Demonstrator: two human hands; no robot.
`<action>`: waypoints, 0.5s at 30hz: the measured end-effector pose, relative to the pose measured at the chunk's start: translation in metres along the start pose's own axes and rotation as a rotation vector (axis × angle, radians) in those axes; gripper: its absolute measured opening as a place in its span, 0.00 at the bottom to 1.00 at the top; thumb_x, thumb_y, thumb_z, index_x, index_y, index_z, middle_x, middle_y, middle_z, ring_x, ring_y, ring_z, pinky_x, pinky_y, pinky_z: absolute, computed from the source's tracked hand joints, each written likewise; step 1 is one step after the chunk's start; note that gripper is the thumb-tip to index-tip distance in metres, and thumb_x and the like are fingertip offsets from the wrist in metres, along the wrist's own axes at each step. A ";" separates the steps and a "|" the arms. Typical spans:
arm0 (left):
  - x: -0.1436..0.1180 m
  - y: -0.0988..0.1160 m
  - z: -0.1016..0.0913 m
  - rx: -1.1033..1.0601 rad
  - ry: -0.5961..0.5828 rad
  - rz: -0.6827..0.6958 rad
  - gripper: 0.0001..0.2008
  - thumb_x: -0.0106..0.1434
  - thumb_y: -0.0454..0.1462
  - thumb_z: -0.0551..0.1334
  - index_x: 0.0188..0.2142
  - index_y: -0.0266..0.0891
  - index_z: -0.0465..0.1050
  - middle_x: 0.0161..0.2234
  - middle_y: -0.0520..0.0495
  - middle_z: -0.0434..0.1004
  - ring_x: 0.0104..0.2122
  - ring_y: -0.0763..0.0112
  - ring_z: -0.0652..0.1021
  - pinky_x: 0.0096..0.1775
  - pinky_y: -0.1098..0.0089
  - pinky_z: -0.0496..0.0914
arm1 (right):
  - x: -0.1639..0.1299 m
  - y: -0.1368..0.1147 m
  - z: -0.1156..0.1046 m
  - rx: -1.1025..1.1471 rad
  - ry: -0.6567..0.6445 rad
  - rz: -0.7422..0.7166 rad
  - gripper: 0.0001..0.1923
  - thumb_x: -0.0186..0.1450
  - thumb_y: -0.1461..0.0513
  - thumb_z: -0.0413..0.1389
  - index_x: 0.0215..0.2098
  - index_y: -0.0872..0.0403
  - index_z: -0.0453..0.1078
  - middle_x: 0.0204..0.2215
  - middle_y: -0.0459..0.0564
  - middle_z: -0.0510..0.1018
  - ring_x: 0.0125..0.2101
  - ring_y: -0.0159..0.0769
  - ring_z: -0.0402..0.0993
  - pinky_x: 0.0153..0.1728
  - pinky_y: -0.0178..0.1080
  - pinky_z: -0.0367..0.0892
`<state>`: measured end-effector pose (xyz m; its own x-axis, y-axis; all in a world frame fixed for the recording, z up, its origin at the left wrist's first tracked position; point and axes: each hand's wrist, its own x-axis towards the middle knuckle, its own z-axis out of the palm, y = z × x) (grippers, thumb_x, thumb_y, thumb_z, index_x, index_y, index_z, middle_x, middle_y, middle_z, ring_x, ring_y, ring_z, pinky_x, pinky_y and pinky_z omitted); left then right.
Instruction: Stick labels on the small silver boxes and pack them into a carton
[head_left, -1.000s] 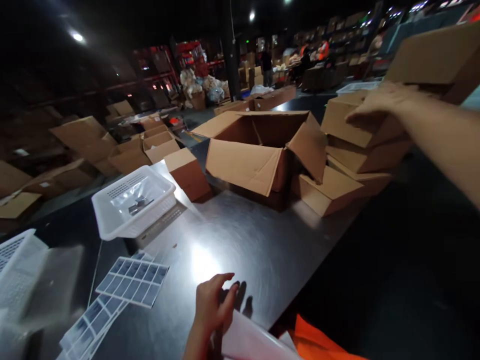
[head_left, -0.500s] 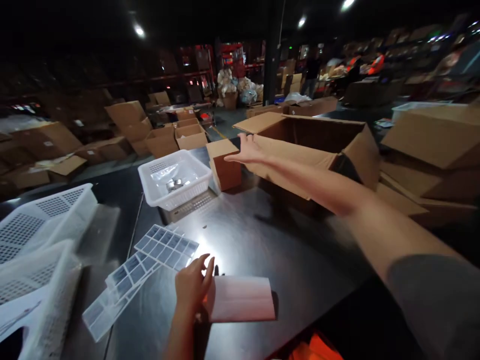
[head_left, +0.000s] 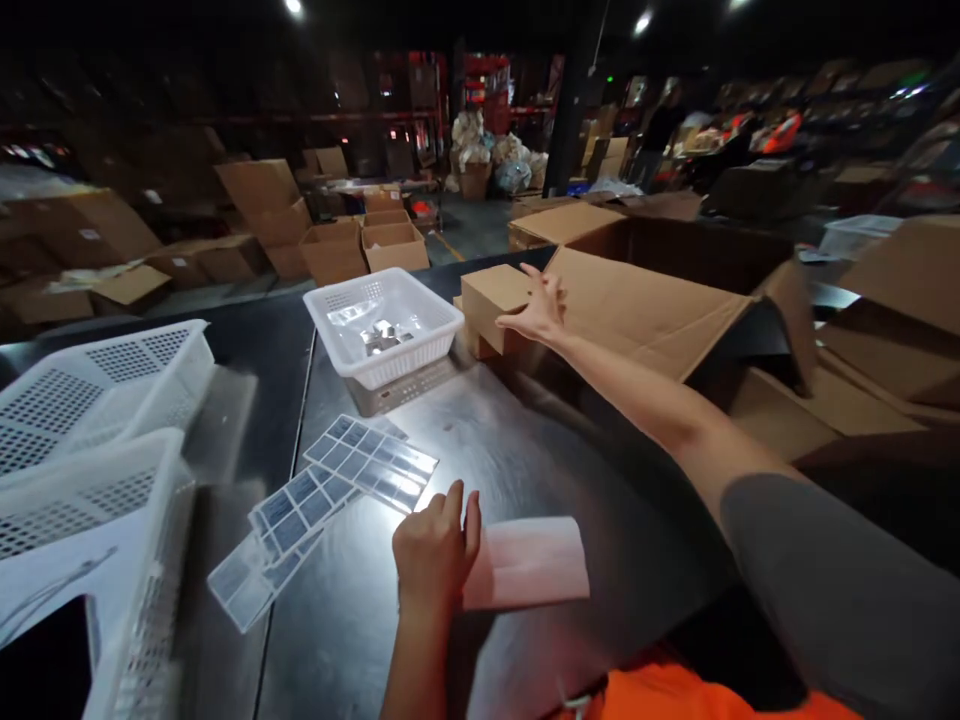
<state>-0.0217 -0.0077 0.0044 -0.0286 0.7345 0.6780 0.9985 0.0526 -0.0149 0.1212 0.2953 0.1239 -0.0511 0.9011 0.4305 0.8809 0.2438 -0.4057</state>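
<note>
Left hand (head_left: 435, 548) lies curled on the pink sheet (head_left: 525, 562) near the table's (head_left: 525, 460) front edge, hiding its left end. Right hand (head_left: 536, 312), fingers spread, reaches the small cardboard box (head_left: 491, 300); I can't tell if it touches. White basket (head_left: 384, 325) beside it, contents blurry; label sheets (head_left: 371, 463) ahead.
</note>
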 end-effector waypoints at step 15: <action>-0.001 0.016 -0.013 -0.287 -0.212 -0.061 0.16 0.70 0.47 0.57 0.43 0.44 0.82 0.28 0.51 0.84 0.22 0.71 0.77 0.28 0.69 0.61 | -0.226 0.079 -0.114 0.525 -0.403 -0.197 0.46 0.61 0.44 0.61 0.70 0.43 0.46 0.63 0.57 0.61 0.56 0.48 0.70 0.53 0.53 0.71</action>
<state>-0.0054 -0.0168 0.0131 -0.0679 0.8617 0.5029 0.9662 -0.0689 0.2486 0.2559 0.0698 0.0862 -0.4477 0.8602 0.2441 0.4975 0.4665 -0.7313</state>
